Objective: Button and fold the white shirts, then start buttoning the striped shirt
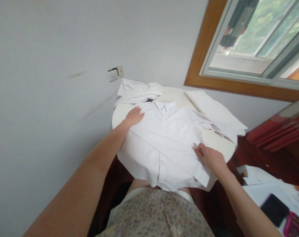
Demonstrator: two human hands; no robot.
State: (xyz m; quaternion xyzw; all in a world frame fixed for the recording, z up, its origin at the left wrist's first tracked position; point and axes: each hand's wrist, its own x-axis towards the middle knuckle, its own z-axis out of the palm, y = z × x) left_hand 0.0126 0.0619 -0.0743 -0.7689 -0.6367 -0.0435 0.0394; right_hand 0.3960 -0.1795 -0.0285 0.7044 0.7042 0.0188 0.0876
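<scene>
A white button-up shirt (174,131) lies spread on a round white table (220,141), its collar toward the wall and its hem hanging over the near edge. One long sleeve is laid slantwise across the shirt front. My left hand (134,116) rests flat on the shirt near the shoulder, fingers stretched out. At the right side of the shirt, my right hand (208,156) has curled fingers, with thumb and fingertips pinching the cloth close to the sleeve. The palm side of that hand is hidden.
Folded white cloth (139,92) lies at the table's back left, and another white garment (213,108) at the right. A wall socket (112,75) is behind. Papers (265,187) and a dark phone (274,209) lie at lower right, below a wood-framed window (238,86).
</scene>
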